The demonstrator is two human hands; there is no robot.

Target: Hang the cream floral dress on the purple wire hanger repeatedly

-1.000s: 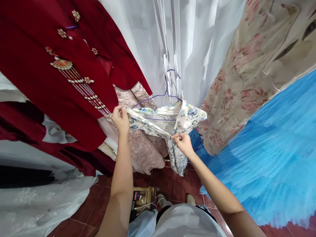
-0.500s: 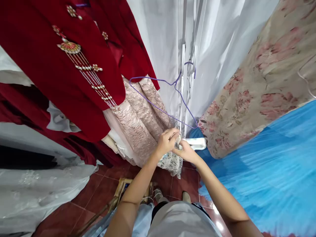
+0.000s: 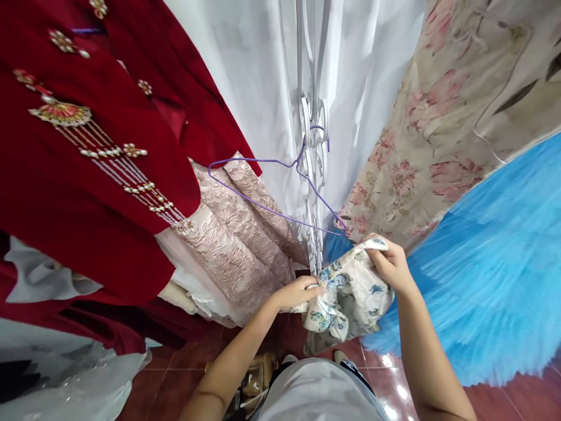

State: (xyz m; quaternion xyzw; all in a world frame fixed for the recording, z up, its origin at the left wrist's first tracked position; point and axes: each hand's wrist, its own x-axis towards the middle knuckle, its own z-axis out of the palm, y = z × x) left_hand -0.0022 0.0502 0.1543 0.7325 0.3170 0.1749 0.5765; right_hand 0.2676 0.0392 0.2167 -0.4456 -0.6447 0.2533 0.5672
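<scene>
Stretched between my two hands is a white garment (image 3: 359, 286) with a blue and green flower print, partly crumpled. My left hand (image 3: 300, 293) pinches its left part, thumb on top. Farther right, my right hand (image 3: 389, 263) grips an upper edge of the same cloth, fingers folded behind it. Just above the garment a bare purple wire hanger (image 3: 263, 204) hangs tilted by its hook from a white rack of loops (image 3: 313, 152). Neither hand touches the hanger.
Left hang a dark red velvet garment (image 3: 144, 152) with beaded trim and a pink brocade one (image 3: 236, 251). A floral dress (image 3: 421, 158) and a blue tulle skirt (image 3: 491, 263) hang right. White curtain (image 3: 236, 76) lies behind, red tiles (image 3: 153, 374) below, a wooden stool (image 3: 258, 374) near my feet.
My hands have moved apart, the right one going right and up, and the printed garment is now spread between them. The view has shifted; the purple hanger still hangs on the rack.
</scene>
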